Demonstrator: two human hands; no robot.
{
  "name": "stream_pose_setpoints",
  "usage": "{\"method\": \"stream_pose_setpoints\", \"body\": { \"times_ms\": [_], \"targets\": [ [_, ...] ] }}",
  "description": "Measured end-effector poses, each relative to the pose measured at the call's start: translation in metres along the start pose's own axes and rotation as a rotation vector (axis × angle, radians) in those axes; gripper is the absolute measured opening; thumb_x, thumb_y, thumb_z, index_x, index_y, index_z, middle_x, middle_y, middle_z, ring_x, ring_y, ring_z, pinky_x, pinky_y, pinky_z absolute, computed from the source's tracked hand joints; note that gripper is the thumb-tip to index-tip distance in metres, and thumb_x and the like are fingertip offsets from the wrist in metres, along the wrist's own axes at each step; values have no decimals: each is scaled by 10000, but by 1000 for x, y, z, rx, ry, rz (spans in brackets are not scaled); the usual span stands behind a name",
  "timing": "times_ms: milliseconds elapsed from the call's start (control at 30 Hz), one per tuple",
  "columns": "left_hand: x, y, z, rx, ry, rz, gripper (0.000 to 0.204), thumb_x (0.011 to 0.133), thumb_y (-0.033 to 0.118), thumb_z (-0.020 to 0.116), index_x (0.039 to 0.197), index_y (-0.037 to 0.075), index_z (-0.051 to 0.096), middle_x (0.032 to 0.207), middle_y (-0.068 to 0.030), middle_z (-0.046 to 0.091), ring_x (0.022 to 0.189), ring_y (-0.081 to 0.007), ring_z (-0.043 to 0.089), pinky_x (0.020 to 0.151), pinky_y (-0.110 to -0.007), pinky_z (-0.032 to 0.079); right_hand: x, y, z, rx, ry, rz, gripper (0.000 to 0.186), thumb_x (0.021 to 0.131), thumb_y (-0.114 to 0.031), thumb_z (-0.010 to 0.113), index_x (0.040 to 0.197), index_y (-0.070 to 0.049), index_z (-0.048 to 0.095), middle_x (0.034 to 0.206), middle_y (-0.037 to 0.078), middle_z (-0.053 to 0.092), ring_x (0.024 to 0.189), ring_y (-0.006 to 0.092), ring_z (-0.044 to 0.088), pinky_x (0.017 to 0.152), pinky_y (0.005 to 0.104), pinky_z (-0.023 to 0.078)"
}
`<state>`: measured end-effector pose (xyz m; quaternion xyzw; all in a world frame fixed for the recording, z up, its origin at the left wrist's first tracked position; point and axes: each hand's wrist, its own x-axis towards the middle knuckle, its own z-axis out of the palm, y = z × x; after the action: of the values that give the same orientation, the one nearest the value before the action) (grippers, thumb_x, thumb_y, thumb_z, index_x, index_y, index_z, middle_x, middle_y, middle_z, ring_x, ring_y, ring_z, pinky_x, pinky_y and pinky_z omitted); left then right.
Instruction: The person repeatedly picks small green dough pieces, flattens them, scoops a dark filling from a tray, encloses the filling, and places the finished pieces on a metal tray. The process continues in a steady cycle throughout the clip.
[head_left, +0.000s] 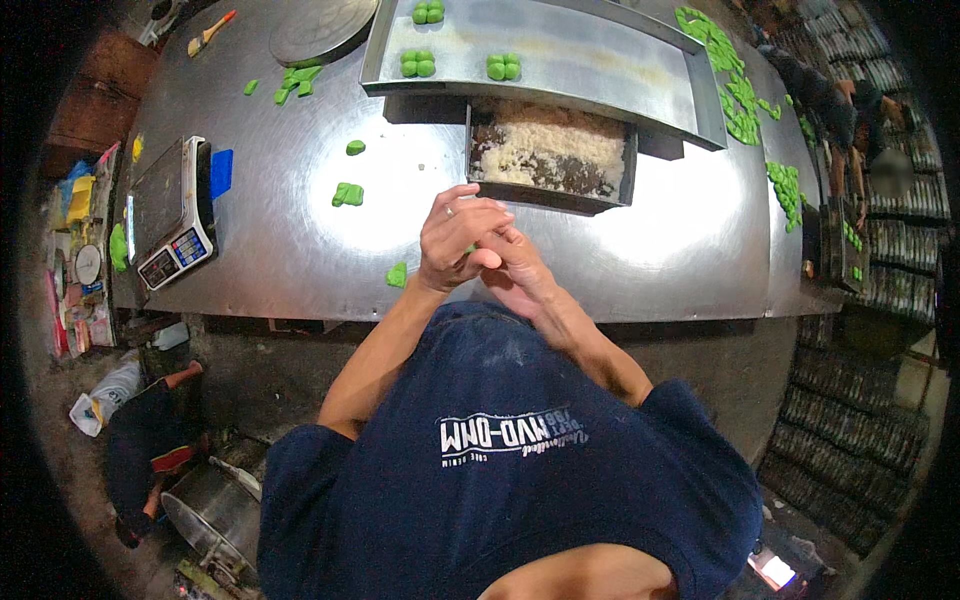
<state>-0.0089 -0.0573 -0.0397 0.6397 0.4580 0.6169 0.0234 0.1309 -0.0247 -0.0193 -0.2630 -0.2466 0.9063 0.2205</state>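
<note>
My left hand (450,240) and my right hand (520,265) are cupped together above the steel table (300,250), fingers bent and overlapping, around a small piece of green dough (470,248) that is mostly hidden. Just beyond them is a dark tin (485,150) holding pale crumbly grated stuff. A steel tray (620,70) rests over its back part, with small clusters of green balls (504,67) on it. Loose green dough pieces (348,195) lie left of my hands, and another (397,275) sits nearer the front edge.
At left are a digital scale (172,215), a blue scraper (222,172), a brush (210,32) and a round plate (315,30). Many green pieces (740,105) lie at right, beside racks (895,200). A crouching person (135,450) is by a pot (205,505) at lower left.
</note>
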Motion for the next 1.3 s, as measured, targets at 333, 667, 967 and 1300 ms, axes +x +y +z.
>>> {"method": "stream_pose_setpoints", "body": {
  "times_ms": [333,667,967,1300],
  "targets": [
    [-34,-59,16,-3,-128,-607,666,971,265,653,1528,69,345,1430,-201,527,1323,-337,510,1111,-441,387,126,-76,-91,-861,191,-7,230,1015,-248,611,1094,-44,683,958,11,690,918,111,616,803,315,505],
    [-64,-97,-64,12,119,-1178,341,1026,164,539,1332,19,580,1166,-140,688,1007,-200,658,920,-343,512,217,-57,-157,-2237,-278,-603,226,825,-109,683,1033,-35,635,954,165,663,955,380,644,868,498,486],
    [-32,-94,-60,-49,156,-1072,305,1062,190,491,1259,-11,608,1107,-136,696,994,-195,659,923,-339,504,227,-67,-163,-1873,-90,-680,202,822,-81,670,1015,-31,639,961,161,660,931,320,648,821,430,499],
    [-30,-70,-46,-118,139,-1077,316,1071,202,477,1224,-33,622,1069,-151,696,993,-210,661,930,-342,521,169,-105,-204,-1967,407,-419,317,782,-76,795,1066,-34,659,934,94,669,857,211,654,743,371,513]
  ]
}}
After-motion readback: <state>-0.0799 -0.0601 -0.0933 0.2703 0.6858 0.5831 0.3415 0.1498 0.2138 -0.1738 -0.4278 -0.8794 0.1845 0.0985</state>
